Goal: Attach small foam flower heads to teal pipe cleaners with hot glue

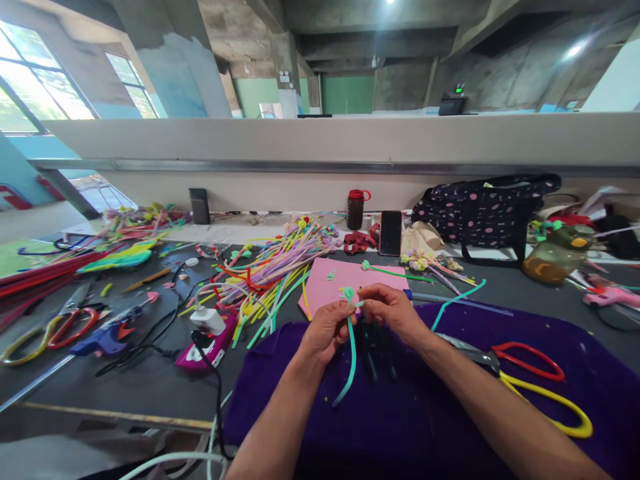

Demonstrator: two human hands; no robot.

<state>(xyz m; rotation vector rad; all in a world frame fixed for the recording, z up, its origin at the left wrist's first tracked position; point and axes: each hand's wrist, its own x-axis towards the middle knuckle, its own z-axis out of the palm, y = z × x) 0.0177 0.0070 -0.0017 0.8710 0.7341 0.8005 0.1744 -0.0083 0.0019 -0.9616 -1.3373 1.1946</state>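
My left hand (325, 330) and my right hand (393, 308) meet over a purple cloth (420, 407), both pinching a teal pipe cleaner (351, 353). Its top end is curled into a small loop between my fingertips and its long tail hangs down toward me. A pink sheet (327, 283) lies just beyond my hands. Scissors with red and yellow handles (537, 387) rest on the cloth under my right forearm.
A heap of coloured pipe cleaners (270, 267) spreads to the left of the pink sheet. A blue glue gun (107, 333), other scissors (55, 330) and cables lie far left. A phone (391, 233), a dark bottle (356, 208) and a spotted bag (483, 210) stand at the back.
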